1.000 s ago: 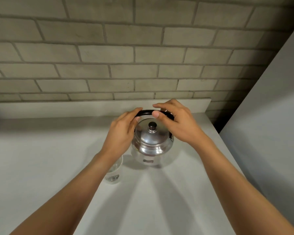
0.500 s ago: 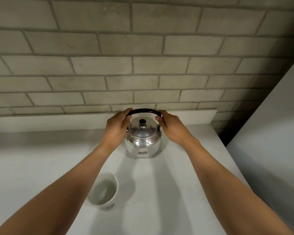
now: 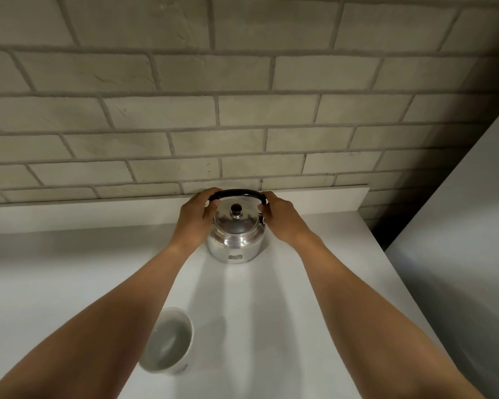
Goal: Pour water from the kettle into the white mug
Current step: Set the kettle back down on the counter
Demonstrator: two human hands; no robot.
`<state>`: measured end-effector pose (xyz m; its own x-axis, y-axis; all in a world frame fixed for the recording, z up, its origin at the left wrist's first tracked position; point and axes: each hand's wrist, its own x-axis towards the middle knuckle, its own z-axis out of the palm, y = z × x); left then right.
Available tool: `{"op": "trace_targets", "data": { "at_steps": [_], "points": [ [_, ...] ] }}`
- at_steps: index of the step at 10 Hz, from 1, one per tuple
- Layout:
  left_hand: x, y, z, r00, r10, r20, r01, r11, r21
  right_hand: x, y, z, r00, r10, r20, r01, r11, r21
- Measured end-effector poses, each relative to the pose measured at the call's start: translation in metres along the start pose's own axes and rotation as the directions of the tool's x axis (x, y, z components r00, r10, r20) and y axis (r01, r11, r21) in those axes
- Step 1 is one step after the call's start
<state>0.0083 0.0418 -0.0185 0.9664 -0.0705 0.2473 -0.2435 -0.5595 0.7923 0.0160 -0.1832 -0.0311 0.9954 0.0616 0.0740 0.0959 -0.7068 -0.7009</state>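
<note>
A shiny steel kettle [image 3: 235,243] with a black arched handle and a black lid knob stands upright on the white counter [image 3: 285,326], close to the back ledge. My left hand [image 3: 196,223] grips the left end of the handle and my right hand [image 3: 280,218] grips the right end. The white mug [image 3: 167,341] stands on the counter nearer to me, left of the kettle, partly hidden by my left forearm. Water shows inside the mug.
A grey brick wall [image 3: 242,125] rises behind a low white ledge [image 3: 329,201]. A tall pale panel [image 3: 458,226] stands to the right of the counter, with a dark gap [image 3: 386,223] beside the counter's right edge.
Both hands have carried the kettle away from the mug toward the back ledge and it now rests on the counter. The mug has come into plain view.
</note>
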Motion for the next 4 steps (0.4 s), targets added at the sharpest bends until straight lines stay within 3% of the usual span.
{"op": "trace_targets", "data": {
  "at_steps": [4],
  "points": [
    [0.0008, -0.0149, 0.0082, 0.992, -0.069, 0.109, 0.067, 0.998, 0.019, -0.0083, -0.0036, 0.0013, 0.993, 0.101, 0.061, -0.102, 0.995, 0.021]
  ]
}}
